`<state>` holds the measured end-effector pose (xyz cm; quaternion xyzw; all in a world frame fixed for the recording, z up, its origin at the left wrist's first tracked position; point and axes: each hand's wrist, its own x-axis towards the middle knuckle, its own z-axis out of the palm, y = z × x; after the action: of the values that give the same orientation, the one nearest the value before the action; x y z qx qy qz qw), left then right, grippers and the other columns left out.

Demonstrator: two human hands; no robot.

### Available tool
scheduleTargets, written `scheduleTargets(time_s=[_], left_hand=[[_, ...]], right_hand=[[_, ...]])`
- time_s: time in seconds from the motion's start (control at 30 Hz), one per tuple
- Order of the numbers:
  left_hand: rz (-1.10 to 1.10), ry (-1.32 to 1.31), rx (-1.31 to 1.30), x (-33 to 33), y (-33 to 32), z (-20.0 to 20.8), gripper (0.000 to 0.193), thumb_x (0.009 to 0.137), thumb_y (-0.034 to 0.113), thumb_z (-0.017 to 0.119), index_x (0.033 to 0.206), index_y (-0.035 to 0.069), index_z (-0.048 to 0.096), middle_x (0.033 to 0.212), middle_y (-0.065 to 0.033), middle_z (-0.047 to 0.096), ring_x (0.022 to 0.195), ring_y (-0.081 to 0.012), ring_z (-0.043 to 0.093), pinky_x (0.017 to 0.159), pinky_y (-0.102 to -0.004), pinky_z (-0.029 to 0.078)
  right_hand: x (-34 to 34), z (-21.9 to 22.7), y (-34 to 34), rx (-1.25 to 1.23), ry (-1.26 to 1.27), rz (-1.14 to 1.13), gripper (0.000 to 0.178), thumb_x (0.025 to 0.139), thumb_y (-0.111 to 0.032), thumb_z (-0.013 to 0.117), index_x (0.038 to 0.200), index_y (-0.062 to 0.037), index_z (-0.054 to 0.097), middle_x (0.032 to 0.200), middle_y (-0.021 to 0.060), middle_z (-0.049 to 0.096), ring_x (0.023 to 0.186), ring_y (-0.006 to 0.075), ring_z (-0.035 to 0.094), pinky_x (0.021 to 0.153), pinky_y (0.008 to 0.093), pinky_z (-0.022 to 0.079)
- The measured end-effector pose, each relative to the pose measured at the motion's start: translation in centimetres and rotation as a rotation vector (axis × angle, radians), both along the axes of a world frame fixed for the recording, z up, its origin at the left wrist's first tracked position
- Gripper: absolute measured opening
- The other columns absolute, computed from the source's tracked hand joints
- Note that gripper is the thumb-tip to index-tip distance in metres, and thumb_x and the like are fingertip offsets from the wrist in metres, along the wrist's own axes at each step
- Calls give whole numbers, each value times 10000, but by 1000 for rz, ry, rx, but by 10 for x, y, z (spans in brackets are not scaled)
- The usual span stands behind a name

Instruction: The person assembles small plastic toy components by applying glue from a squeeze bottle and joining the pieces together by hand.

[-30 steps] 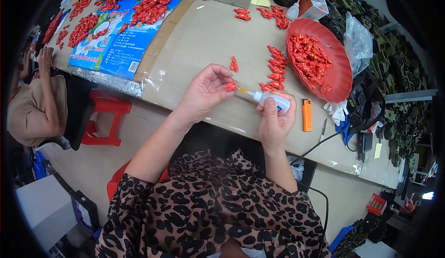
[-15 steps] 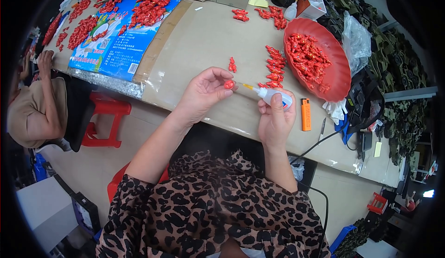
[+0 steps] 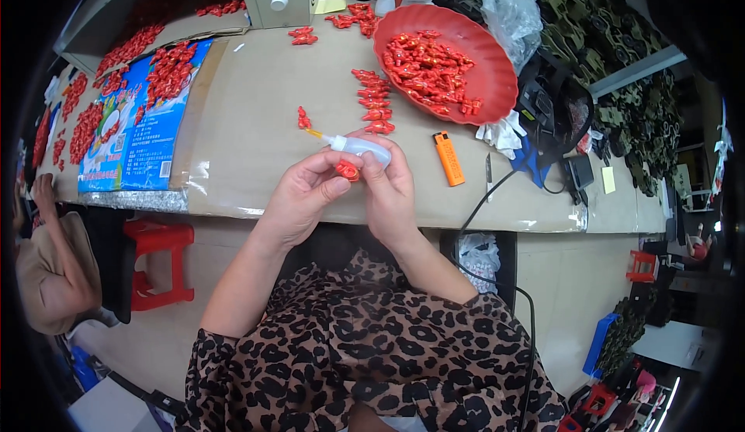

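My left hand (image 3: 299, 199) is closed, pinching a small shiny red figurine piece (image 3: 346, 170) between thumb and fingertips. A white squeeze bottle (image 3: 365, 149) with a yellow nozzle tip lies across my right hand (image 3: 392, 195), which is closed around it. The right thumb and fingertips come close to the red piece; whether they touch it I cannot tell. The nozzle points left, past my left fingers. Beyond its tip a single red figurine (image 3: 303, 117) rests on the table. Farther right, several red figurines (image 3: 375, 104) lie in a row.
A red scalloped bowl (image 3: 497, 83) holds many red figurines. An orange lighter (image 3: 448, 159) and a thin knife (image 3: 488, 178) lie to the right, near a black cable. Blue printed cardboard (image 3: 147, 141) bears red pieces at left. Another person's arm (image 3: 58, 230) shows at far left.
My hands have come together. The bottle's nozzle has swung away from the red piece and now points left beyond it. The whole view has shifted and turned.
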<state>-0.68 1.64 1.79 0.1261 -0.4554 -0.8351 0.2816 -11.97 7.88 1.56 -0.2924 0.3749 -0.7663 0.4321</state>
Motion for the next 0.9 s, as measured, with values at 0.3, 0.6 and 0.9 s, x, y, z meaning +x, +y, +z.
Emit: scheduleTargets(time_s=[0.3,0.6,0.9], left_hand=[[-14,4,96,27,8,3,198,781,40,546,975,3,541,1120,-97,465,1016,-169,458,912,-305,350],[-43,-142,-76,89,18,3,168,742,66,594,894,2,566,1117,-109,451,1022,-180,447,895,-291,352],[180,-457,-125,190,40,-39,161,753,21,559,913,25,574,1037,-48,441,992,-146,441,868,-259,357]], right_hand=[[-55,10,30,305,1338,-518,180,806,-151,504,863,16,543,845,163,517,801,300,501,718,353,404],[-72,0,39,690,1702,-628,196,763,-127,554,877,21,493,824,153,521,710,327,497,626,402,395],[60,-14,32,208,670,680,193,804,-156,541,912,-26,449,753,31,509,618,70,478,553,222,400]])
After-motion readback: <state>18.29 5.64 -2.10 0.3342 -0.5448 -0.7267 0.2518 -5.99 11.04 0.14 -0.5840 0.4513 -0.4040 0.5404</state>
